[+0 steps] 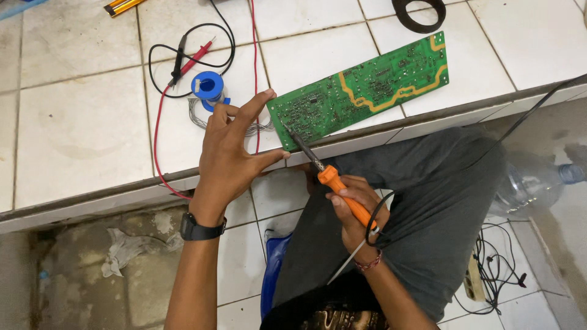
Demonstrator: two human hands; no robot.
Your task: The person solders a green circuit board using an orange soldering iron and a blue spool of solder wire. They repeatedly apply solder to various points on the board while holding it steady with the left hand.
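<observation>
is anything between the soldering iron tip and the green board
Nothing visible. The soldering iron in the right hand has its tip at the near corner of the green circuit board; the left hand rests beside that corner, clear of the tip.

White tiled table (79,128) carrying electronics gear.

A green circuit board (361,90) is lying along the table's near edge, its lower corner reaching the rim. A blue solder spool (208,87) is sitting further in, with loose wire (199,116) trailing beside it, and red and black probe leads (183,58) are looping behind it. A black tape ring (419,13) is resting at the far edge, a yellow tool (122,6) toward the far left corner.
</observation>
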